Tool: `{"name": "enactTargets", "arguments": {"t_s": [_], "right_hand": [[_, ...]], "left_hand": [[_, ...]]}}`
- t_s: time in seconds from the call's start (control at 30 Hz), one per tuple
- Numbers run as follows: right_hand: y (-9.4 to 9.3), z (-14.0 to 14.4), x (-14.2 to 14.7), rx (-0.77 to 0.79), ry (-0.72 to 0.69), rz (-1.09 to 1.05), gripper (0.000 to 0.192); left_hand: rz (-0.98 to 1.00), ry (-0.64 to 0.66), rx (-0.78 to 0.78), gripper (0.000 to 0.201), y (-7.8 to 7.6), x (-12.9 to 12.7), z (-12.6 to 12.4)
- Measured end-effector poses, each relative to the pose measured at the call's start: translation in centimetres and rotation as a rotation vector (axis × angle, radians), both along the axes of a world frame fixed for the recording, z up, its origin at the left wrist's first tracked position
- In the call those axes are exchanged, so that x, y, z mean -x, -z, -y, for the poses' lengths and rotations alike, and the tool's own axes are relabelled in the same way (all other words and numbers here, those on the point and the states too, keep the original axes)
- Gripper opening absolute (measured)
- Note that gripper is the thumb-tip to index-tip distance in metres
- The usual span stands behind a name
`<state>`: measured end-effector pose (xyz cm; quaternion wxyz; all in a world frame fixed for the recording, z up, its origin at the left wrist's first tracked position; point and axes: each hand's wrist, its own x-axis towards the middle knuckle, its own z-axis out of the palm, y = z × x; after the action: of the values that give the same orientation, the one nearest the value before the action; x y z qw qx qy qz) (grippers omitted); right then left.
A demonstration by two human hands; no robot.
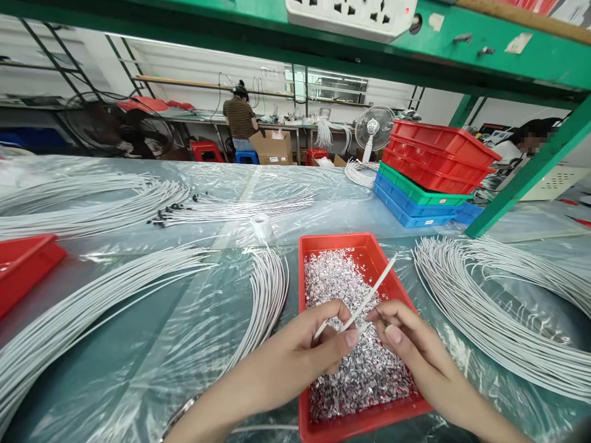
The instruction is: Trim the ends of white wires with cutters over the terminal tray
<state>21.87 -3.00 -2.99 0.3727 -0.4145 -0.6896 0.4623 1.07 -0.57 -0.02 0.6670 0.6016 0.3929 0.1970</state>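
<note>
Above a red tray (305,369) of small shiny metal pieces (337,277), my left hand (318,344) is closed around a thin white stick-like piece (376,288), perhaps a length of cable. It slants up to the right, and a short white end shows between the fingers on the left. Just right of it, the thumb and fingertips of my right hand (410,338) are drawn together in a pinch. Something thin and dark shows at those fingertips, too small to name. Both hands are close together, with the white piece's lower part hidden by my left fingers.
Bundles of white cable lie left (115,289), near the tray (268,289) and right (484,320). A white roll (261,226) stands behind. Stacked plastic crates (434,160) are back right. A green shelf beam (231,31) crosses overhead. Two other people are farther off.
</note>
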Motion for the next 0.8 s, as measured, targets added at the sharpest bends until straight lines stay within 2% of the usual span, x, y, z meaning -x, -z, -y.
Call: {"name": "enactTargets", "arguments": {"t_s": [0.13, 0.3, 0.4, 0.63, 0.8], "right_hand": [[1.5, 0.4, 0.0, -0.078, -0.014, 0.019, 0.015], [2.6, 0.9, -0.5, -0.149, -0.007, 0.072, 0.020], [2.8, 1.1, -0.6, -0.198, -0.013, 0.088, 0.028], [2.4, 1.0, -0.4, -0.193, -0.034, 0.062, 0.025], [2.5, 1.1, -0.1, -0.173, -0.023, 0.082, 0.027]], "left_hand": [[0.037, 0.007, 0.056, 0.026, -0.2, 0.1, 0.3], [0.088, 0.006, 0.125, 0.023, 0.6, 0.3, 0.8], [0.093, 0.002, 0.131, 0.020, 0.7, 0.3, 0.9], [0.051, 0.025, 0.187, 0.018, -1.0, -0.4, 0.5], [0.072, 0.020, 0.195, 0.020, -0.7, -0.6, 0.7]]}}
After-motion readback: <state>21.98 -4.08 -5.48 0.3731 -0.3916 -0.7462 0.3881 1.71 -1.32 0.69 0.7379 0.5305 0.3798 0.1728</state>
